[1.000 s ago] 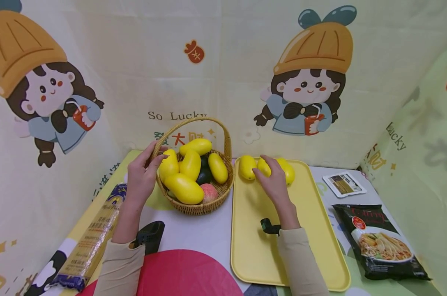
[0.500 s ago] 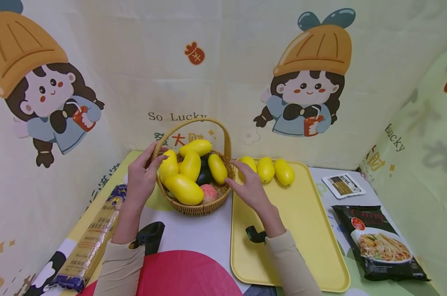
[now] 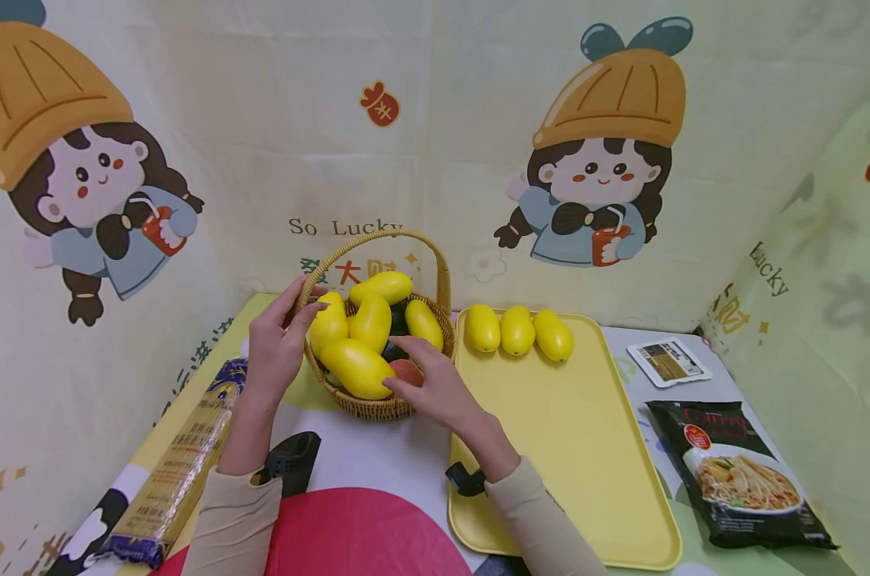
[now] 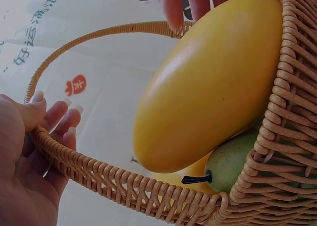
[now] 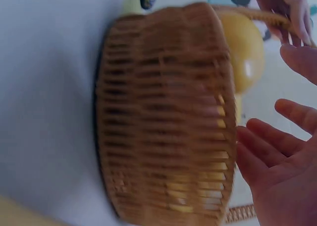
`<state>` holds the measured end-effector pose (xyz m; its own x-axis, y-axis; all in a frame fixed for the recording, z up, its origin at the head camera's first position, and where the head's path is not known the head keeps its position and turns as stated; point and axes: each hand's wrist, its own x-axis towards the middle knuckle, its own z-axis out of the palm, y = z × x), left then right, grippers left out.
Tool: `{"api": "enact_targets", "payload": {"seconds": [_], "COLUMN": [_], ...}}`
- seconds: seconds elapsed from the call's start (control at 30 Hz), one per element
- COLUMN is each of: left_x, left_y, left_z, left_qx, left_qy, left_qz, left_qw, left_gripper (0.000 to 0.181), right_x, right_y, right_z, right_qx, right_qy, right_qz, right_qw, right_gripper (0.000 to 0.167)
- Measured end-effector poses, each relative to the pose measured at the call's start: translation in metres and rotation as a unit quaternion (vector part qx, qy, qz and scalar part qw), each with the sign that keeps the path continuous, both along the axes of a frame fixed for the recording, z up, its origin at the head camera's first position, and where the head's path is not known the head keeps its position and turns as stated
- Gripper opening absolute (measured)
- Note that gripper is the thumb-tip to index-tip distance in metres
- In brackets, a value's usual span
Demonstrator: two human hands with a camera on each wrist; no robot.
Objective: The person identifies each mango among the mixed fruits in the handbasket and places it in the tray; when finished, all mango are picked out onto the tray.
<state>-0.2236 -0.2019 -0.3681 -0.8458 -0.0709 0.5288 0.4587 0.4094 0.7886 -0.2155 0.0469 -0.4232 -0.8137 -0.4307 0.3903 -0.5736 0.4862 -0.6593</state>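
Note:
A wicker basket [image 3: 381, 410] holds several yellow mangoes, a reddish peach [image 3: 408, 371] and a dark rounded item [image 3: 397, 320], mostly covered. In the left wrist view a green pear [image 4: 230, 162] shows under a large mango [image 4: 208, 82]. My left hand [image 3: 278, 340] grips the left side of the basket's handle [image 3: 406, 233], fingers curled round it. Over the basket's front right rim reaches my right hand [image 3: 442, 390], fingers spread and nothing in them. Its fingertips are close to the front mango [image 3: 358, 368] and the peach; whether they touch is unclear.
Right of the basket lies a yellow tray [image 3: 564, 448] with three mangoes [image 3: 517, 330] in a row at its back. Beyond it are a small white packet [image 3: 669, 360] and a black noodle bag [image 3: 740, 472]. A spaghetti pack [image 3: 179, 464] lies at the left.
My right hand has left the mangoes on the tray and moved left, past the basket's right rim, to above the front of the basket. My left hand stays on the handle.

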Motion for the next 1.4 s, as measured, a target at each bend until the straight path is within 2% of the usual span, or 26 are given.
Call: {"api": "enact_targets", "payload": {"seconds": [0.23,0.47,0.77,1.1,1.4], "left_x": [0.001,0.002,0.001,0.001,0.002], "left_y": [0.0,0.0,0.0,0.0,0.001], "left_z": [0.0,-0.001,0.0,-0.001,0.001], "left_qx": [0.002,0.007,0.0,0.003,0.004], "left_qy": [0.001,0.003,0.014,0.004,-0.006], "left_qz": [-0.002,-0.003,0.003,0.007,0.002], "left_qw": [1.0,1.0,0.9999,1.0,1.0], "left_gripper": [0.047,0.048,0.045,0.045,0.047], "right_x": [0.008,0.013,0.013,0.009,0.004], "right_y": [-0.021,-0.033,-0.04,-0.034,-0.018], "right_z": [-0.006,-0.008,-0.009,-0.007,0.001], "right_qx": [0.026,0.056,0.073,0.019,-0.018], "right_qy": [-0.013,0.0,-0.005,0.041,0.003], "right_qz": [0.009,-0.025,-0.055,-0.045,-0.051], "right_qw": [0.9995,0.9981,0.9958,0.998,0.9985], "right_gripper": [0.068,0.069,0.069,0.065,0.064]}}
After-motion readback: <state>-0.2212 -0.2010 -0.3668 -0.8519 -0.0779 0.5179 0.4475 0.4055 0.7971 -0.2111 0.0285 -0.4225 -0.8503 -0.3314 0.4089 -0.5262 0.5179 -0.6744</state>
